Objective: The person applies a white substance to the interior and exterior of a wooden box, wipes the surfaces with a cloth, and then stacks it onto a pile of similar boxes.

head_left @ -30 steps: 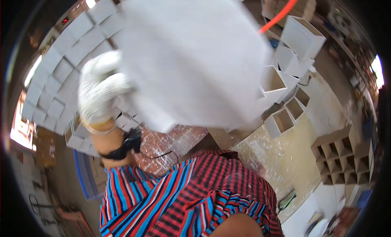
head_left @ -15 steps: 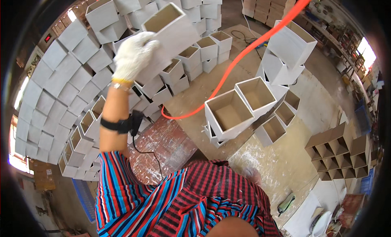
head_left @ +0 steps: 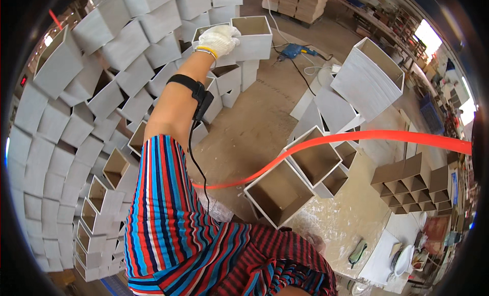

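- Overhead, the left hand (head_left: 219,40), in a white knitted glove, was closed over the rim of a white open-topped box (head_left: 250,37), which was held at the top of a wall of stacked white boxes (head_left: 102,92).
- Pale flat sides and a brown bare inside were shown by the box; its mouth was turned upward.
- Just below the hand, more boxes were packed edge to edge.
- To the hand's right, bare floor (head_left: 254,118) was left open, crossed lower down by an orange hose (head_left: 356,138).
- Beyond the hand, a blue drill (head_left: 293,51) was seen on the floor.
- The right hand was not seen.
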A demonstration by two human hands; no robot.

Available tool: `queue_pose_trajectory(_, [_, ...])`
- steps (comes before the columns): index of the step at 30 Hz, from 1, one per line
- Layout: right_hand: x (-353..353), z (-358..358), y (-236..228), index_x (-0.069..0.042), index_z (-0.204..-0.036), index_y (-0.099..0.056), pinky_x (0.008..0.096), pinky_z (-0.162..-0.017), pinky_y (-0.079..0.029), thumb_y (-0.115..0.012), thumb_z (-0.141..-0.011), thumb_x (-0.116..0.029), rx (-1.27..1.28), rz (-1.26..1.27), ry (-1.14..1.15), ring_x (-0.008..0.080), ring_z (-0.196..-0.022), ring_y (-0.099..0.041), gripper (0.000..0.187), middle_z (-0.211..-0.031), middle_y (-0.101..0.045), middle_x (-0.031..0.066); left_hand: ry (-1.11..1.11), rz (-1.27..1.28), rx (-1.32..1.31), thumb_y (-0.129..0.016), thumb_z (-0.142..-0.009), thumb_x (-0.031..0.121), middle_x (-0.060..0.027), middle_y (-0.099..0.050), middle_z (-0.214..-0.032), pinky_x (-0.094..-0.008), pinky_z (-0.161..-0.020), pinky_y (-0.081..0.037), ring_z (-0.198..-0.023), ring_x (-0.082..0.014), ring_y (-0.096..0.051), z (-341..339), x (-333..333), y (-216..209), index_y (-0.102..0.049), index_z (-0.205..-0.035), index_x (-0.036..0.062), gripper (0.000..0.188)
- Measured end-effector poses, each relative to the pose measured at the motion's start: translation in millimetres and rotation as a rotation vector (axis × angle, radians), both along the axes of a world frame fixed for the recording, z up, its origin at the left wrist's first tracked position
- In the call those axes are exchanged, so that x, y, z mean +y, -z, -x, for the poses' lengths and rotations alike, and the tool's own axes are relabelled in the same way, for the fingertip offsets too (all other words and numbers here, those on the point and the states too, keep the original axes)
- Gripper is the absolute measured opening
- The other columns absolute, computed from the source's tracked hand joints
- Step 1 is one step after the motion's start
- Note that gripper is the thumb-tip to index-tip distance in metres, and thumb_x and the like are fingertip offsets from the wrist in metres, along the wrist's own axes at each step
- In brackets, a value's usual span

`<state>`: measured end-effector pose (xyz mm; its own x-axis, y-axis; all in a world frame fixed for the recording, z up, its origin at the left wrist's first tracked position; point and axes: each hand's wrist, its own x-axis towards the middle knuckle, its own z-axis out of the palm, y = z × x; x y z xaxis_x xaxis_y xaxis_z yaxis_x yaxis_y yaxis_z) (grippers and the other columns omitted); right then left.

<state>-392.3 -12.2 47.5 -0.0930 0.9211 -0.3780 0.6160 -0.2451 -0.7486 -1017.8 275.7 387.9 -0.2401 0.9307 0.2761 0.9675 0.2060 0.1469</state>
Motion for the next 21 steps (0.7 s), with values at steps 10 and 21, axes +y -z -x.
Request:
queue_pose_trajectory(10, [-26, 9, 14, -0.006, -0.106, -0.070, 0.0324, -0.084, -0.050, -0.067, -0.086, -0.024, -0.003, 0.087, 0.134, 0.0251, -0.094, -0.066, 0.027, -0.097, -0.070, 0.0147, -0.045, 0.128, 0.067, -0.057, -0.086, 0.027, -0.0079, -0.066, -0.115, -0.0449, -0.091, -0.049, -0.110, -0.0307, -0.061, 24, 75, 45, -0.067, -0.114, 0.0217, 0.031])
queue_pose_trajectory(21, [-39, 24, 16, -0.001, -0.102, -0.068, 0.0287, -0.080, -0.052, -0.069, -0.086, -0.020, -0.002, 0.053, 0.195, 0.0180, -0.088, -0.068, 0.024, -0.096, -0.072, 0.0121, -0.237, 0.141, 0.111, -0.056, -0.086, 0.021, -0.0123, -0.068, -0.114, -0.0461, -0.085, -0.052, -0.107, -0.0316, -0.065, 9, 122, 64, -0.071, -0.109, 0.0117, 0.028])
